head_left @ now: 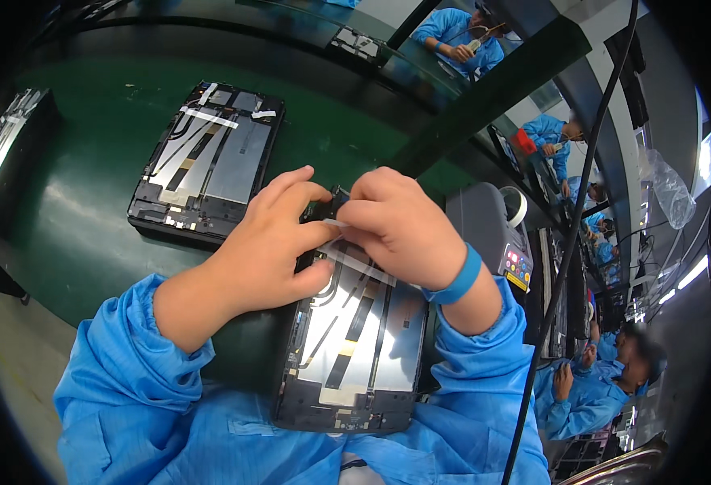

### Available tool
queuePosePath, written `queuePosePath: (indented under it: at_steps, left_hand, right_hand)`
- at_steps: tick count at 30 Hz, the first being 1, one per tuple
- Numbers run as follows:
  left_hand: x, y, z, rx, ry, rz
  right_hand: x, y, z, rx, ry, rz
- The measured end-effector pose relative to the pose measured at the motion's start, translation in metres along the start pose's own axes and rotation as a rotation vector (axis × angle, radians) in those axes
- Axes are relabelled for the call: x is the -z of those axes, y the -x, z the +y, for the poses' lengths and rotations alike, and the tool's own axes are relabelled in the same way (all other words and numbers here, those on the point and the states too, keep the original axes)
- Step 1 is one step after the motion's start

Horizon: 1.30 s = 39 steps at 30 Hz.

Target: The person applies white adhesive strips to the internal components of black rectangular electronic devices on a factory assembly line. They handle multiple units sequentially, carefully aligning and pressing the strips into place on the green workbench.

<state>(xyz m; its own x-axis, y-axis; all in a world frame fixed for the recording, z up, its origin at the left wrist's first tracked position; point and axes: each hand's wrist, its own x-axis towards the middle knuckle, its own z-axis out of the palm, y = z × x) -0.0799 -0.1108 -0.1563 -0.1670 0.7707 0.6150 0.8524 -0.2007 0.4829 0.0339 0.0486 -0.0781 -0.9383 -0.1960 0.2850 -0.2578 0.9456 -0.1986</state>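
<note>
An opened tablet [358,339], with a silver inner plate, black cables and a dark frame, lies right in front of me, its near end close to my body. Both hands meet over its far end. Between them is a small black part [337,202] whose kind I cannot make out. My left hand [278,238] grips its left side with curled fingers, the thumb lower down over the tablet's edge. My right hand [400,226], with a blue band on the wrist, pinches at its right side. Just below the fingers a translucent strip of tape [359,263] crosses the plate.
More opened tablets [210,158] lie stacked on the green table [88,226] at the left. Further left stands another stack of panels [16,141]. To the right are a grey machine with lit buttons [489,226] and a tape roll [514,206]. A black cable [569,234] hangs at the right; co-workers sit beyond.
</note>
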Motion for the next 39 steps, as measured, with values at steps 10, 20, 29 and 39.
queuePosePath:
  at_steps: [10, 20, 29, 39]
  left_hand:
    - [0.001, 0.002, -0.002, -0.006, 0.002, 0.007]
    - [0.002, 0.003, 0.000, 0.025, 0.007, 0.021]
    - [0.001, 0.004, 0.000, 0.044, 0.018, 0.015]
    - [-0.002, 0.006, -0.001, 0.053, 0.032, 0.018]
  right_hand:
    - [-0.011, 0.010, 0.008, -0.388, -0.263, 0.163]
    - [-0.004, 0.015, 0.003, -0.791, -0.839, 0.122]
    - [-0.013, 0.009, 0.007, -0.928, -0.397, -0.012]
    - [-0.020, 0.002, 0.003, -0.948, -0.241, -0.008]
